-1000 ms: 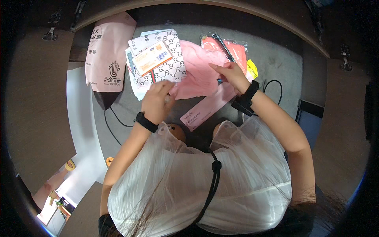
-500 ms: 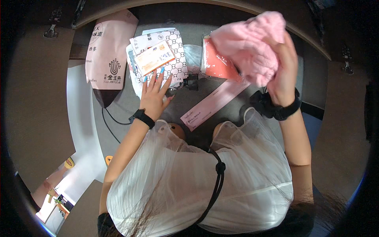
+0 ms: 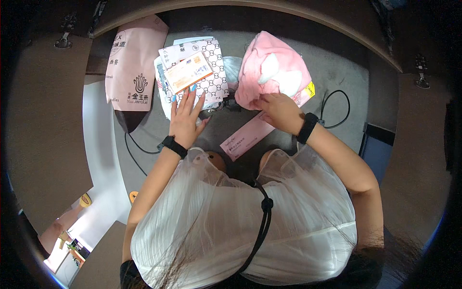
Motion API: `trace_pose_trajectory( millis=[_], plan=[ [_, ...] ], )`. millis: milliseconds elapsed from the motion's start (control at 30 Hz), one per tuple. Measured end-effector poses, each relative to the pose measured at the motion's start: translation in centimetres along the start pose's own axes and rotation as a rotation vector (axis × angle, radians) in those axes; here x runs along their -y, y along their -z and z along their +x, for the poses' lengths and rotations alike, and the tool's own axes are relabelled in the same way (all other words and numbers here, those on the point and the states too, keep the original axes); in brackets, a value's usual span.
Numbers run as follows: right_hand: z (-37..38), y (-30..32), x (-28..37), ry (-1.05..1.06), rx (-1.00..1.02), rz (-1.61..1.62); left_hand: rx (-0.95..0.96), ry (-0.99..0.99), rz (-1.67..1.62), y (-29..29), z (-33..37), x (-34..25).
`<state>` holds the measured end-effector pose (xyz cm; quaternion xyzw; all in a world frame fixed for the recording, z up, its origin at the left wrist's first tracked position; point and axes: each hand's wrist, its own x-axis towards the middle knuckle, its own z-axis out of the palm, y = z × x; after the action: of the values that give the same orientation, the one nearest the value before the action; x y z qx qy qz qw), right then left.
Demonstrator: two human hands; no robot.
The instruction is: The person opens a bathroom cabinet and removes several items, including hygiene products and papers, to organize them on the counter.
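Observation:
My left hand (image 3: 185, 119) lies flat with fingers spread on the near edge of a pile of flat papers and packets. On top of the pile are a white patterned paper bag (image 3: 217, 72) and a small white-and-orange box (image 3: 195, 73). To the right, a soft pink plush cloth (image 3: 276, 50) with white flaps rests in a folded heap. My right hand (image 3: 281, 111) has its fingers bent and closed on the cloth's near edge. A long pink paper strip (image 3: 248, 137) runs toward me from under that hand. The cloth covers the clear-wrapped orange packet.
A large pink paper bag (image 3: 134, 62) stands at the left. Black cords lie on the grey surface, one a loop (image 3: 347, 103) at the right. A raised brown panel edge (image 3: 231, 4) curves across the far side. A yellow label (image 3: 310, 89) shows beside the cloth.
My right hand has lowered the pink cloth from the upper right onto the surface, over the orange packet. The left hand stays almost in place on the pile.

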<state>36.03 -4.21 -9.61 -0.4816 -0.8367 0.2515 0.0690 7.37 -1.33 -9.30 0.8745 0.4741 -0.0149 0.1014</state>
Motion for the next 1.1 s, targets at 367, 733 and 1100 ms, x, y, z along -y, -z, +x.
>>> trace_pose_trajectory(
  millis=[367, 733, 1100],
  plan=[
    [2.8, -2.7, 3.8, 0.191, 0.029, -0.119, -0.09, -0.204, -0.113, 0.0, -0.7, 1.5],
    [5.6, -7.2, 3.6, -0.043, 0.015, -0.144, 0.014, -0.179, 0.078, -1.9, -1.0, 2.8],
    [1.9, -9.9, 2.5, 0.106, 0.153, -0.068, -0.068, -0.209, 0.115, -3.0, -0.9, 3.5]
  ],
)
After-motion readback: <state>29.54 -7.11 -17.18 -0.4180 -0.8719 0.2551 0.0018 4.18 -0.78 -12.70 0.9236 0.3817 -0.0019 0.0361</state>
